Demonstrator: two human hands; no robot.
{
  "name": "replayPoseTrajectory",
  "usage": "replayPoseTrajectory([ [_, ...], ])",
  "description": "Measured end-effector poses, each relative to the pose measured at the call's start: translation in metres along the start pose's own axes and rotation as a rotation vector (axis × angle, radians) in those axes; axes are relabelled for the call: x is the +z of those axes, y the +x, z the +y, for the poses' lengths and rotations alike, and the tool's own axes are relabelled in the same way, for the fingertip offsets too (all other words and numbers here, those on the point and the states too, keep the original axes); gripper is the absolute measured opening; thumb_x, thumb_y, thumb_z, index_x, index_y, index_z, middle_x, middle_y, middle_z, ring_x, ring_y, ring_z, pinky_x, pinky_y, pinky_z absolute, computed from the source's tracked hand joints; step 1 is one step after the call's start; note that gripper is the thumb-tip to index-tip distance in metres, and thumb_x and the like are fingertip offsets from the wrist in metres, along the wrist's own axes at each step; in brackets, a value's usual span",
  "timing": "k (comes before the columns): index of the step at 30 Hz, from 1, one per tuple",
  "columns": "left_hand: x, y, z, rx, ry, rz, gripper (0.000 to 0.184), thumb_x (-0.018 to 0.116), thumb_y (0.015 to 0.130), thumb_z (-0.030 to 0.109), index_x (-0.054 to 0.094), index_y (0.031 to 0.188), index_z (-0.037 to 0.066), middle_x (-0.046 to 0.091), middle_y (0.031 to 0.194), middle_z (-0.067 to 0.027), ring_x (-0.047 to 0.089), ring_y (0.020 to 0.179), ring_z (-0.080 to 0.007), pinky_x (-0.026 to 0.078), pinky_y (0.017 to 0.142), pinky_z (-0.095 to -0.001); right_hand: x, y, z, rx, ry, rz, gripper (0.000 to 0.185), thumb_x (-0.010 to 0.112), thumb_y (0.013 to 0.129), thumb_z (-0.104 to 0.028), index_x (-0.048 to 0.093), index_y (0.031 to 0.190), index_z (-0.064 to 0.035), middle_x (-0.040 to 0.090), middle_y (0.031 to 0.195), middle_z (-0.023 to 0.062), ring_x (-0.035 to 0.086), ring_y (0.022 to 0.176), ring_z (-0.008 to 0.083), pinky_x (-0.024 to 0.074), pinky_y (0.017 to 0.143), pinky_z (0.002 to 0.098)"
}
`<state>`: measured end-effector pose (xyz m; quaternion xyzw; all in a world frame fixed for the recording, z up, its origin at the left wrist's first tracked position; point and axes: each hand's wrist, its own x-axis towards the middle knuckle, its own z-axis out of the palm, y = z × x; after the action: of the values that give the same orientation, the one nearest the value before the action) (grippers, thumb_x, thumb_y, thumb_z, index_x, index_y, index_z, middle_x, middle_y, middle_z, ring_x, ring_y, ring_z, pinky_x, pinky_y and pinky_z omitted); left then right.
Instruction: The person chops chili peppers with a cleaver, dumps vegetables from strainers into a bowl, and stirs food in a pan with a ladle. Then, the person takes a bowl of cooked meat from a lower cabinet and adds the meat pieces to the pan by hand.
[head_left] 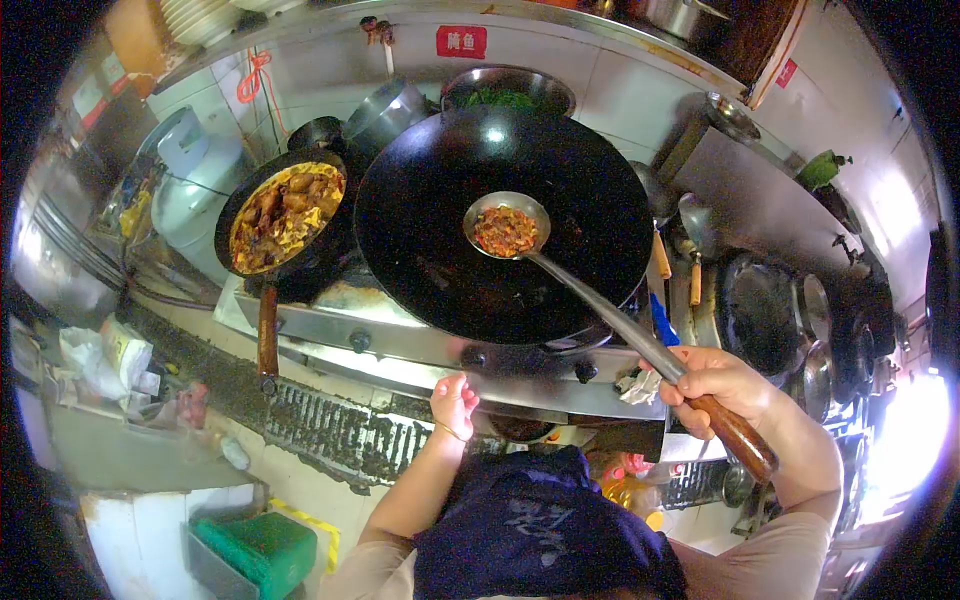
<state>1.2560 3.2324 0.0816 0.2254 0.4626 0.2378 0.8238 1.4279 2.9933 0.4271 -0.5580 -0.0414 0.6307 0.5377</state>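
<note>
Where my view begins on the left, a pale gas cylinder [195, 185] stands by the wall, and lower down I see a green bin [270, 555] on the floor side. Next comes a dark pan [225, 232] full of brown pieces of food [285, 215] with yellow at the edges; its wooden handle [268, 335] points toward the wearer. Nearer the middle, the left hand [455, 405] is raised just in front of the stove edge, fingers curled in; I see nothing held, but I cannot tell whether it is fully closed. Beyond it, the big black wok [430, 200] takes up the centre, with a steel bowl [467, 92] of greens [505, 98] behind its far rim. Over the wok's interior I have the ladle [615, 318], its bowl filled with a chopped red and brown mixture [505, 232]; I cannot tell whether it touches the wok. Its shaft slants down to the right, where the right hand [715, 388] is wrapped firmly around the handle near the wooden end. Just beside those fingers lies a crumpled white cloth [638, 387], and further right I make out more dark pans [760, 300].
</note>
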Motion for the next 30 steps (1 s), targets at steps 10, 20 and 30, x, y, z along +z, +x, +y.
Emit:
replayPoseTrajectory([
  [10, -0.194, 0.007, -0.04, -0.038, 0.36, 0.267, 0.01, 0.057, 0.085, 0.016, 0.055, 0.089, 0.008, 0.057, 0.072, -0.0051, 0.054, 0.054, -0.0175, 0.048, 0.042, -0.031, 0.009, 0.014, 0.0, -0.038, 0.042, -0.021, 0.053, 0.059, 0.079, -0.005, 0.039, 0.127, 0.0019, 0.056, 0.081, 0.0084, 0.057, 0.045, 0.0169, 0.045, 0.037, 0.0254],
  [20, -0.36, -0.031, -0.059, -0.092, 0.356, 0.626, 0.006, 0.056, 0.082, 0.012, 0.053, 0.086, 0.009, 0.051, 0.06, -0.0043, 0.047, 0.042, -0.0147, 0.035, 0.036, -0.0272, 0.008, 0.014, 0.003, -0.033, -0.023, -0.072, 0.063, 0.067, 0.077, -0.013, 0.04, 0.132, 0.0008, 0.057, 0.078, 0.0091, 0.055, 0.044, 0.0165, 0.0404, 0.035, 0.0262],
  [30, -0.25, -0.023, -0.043, 0.135, 0.674, 0.377, 0.013, 0.06, 0.084, 0.015, 0.06, 0.092, 0.005, 0.059, 0.066, -0.0054, 0.054, 0.048, -0.0159, 0.043, 0.041, -0.0295, 0.009, 0.011, 0.001, 0.013, 0.028, -0.049, 0.051, 0.061, 0.08, -0.008, 0.042, 0.128, -0.0046, 0.055, 0.078, 0.0066, 0.053, 0.044, 0.0157, 0.0405, 0.035, 0.0278],
])
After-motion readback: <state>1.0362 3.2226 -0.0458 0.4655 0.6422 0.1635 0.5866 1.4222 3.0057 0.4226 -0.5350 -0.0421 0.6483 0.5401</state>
